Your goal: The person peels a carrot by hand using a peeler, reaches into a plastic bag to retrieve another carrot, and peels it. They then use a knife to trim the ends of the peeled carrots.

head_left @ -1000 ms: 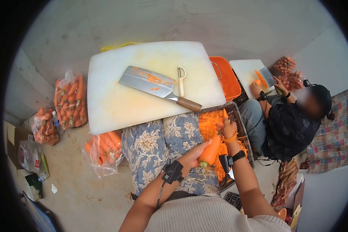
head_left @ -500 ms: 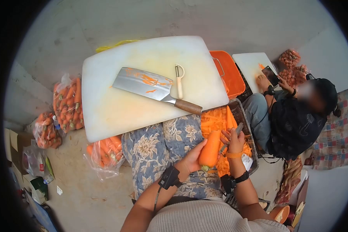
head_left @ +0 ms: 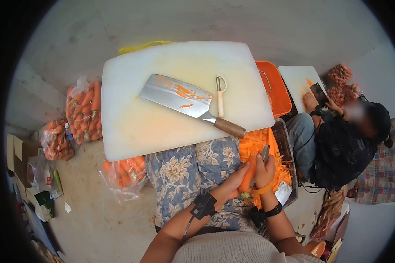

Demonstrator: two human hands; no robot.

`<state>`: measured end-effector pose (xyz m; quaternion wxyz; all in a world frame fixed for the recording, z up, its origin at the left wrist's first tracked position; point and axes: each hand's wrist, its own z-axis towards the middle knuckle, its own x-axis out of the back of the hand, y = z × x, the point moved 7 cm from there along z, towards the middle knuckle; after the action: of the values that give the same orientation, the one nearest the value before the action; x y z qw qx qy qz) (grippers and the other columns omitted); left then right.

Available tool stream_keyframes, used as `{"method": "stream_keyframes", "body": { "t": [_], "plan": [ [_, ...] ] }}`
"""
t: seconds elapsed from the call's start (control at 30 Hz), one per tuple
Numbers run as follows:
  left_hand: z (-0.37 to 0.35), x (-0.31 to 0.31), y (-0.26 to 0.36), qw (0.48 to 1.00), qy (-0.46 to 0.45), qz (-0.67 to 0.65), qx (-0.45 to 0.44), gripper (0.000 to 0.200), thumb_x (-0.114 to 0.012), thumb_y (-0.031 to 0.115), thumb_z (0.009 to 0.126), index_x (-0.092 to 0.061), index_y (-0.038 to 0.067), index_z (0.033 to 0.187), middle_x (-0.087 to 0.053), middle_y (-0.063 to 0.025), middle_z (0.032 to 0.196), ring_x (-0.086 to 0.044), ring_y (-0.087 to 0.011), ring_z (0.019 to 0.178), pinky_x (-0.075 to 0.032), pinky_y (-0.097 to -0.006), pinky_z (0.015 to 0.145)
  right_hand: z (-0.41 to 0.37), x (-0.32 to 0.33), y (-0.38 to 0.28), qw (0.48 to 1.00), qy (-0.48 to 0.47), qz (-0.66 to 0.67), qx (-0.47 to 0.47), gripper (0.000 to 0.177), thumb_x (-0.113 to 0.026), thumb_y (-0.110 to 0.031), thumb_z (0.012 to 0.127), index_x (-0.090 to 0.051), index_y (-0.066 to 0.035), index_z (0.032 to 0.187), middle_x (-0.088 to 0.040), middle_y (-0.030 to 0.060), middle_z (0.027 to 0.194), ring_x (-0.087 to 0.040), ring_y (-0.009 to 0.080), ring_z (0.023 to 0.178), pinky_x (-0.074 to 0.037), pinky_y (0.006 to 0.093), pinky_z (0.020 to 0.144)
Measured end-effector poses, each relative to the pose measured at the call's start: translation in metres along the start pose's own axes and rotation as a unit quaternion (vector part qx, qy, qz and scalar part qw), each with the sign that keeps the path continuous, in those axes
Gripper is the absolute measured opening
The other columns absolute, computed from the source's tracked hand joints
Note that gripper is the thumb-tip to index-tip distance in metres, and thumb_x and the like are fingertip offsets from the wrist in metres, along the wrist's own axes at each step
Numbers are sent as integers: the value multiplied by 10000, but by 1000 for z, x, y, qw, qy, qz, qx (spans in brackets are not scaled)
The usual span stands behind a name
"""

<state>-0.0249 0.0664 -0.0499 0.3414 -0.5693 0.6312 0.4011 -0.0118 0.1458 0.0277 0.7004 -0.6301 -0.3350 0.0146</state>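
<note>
My left hand (head_left: 233,183) is wrapped round a thick peeled carrot (head_left: 248,177), its stem end pointing down toward me. Closed against the carrot's right side, my right hand (head_left: 264,172) grips a peeler with a grey handle (head_left: 266,151); its head is mostly hidden by the fingers. Both hands are over my lap, beside a dark crate (head_left: 289,153) holding orange carrot peelings (head_left: 274,142). On the large white cutting board (head_left: 131,122) lie a cleaver (head_left: 180,97) with orange shreds on its blade and a second peeler (head_left: 220,98) with a pale handle.
Bags of carrots (head_left: 84,111) stand at left, with another bag (head_left: 125,173) by my knee. An orange tub (head_left: 274,87) sits behind the crate. At right, a co-worker (head_left: 344,144) holds a cleaver (head_left: 318,93) over a smaller board (head_left: 294,81).
My right hand has come down and closed in against the carrot, which now stands more edge-on between my hands. The whole view has shifted, with the scene moving slightly right.
</note>
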Motion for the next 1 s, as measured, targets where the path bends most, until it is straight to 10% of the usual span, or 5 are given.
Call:
{"method": "stream_keyframes", "body": {
  "t": [0.6,0.67,1.0],
  "plan": [
    [-4,-7,-1,999,-10,38,6,355,-386,356,926,-389,98,1169,-524,-57,1001,-554,-147,885,-503,-315,708,54,-7,56,996,-24,37,-82,287,-564,-269,828,-509,12,832,-505,50,721,-458,118,576,-389,262,530],
    [-5,-5,-4,999,1,45,1,354,-396,357,922,-393,97,1162,-522,-60,992,-552,-146,864,-503,-315,693,62,-1,68,986,-4,81,-145,298,-539,-266,837,-527,16,934,-564,61,831,-541,159,756,-438,294,716],
    [-21,-12,1,996,-13,87,30,402,-447,357,899,-400,75,1181,-519,-76,1007,-549,-159,870,-499,-316,687,60,7,85,970,8,160,-181,377,-572,-301,828,-478,36,971,-540,105,910,-559,188,878,-461,288,635]
  ]
}}
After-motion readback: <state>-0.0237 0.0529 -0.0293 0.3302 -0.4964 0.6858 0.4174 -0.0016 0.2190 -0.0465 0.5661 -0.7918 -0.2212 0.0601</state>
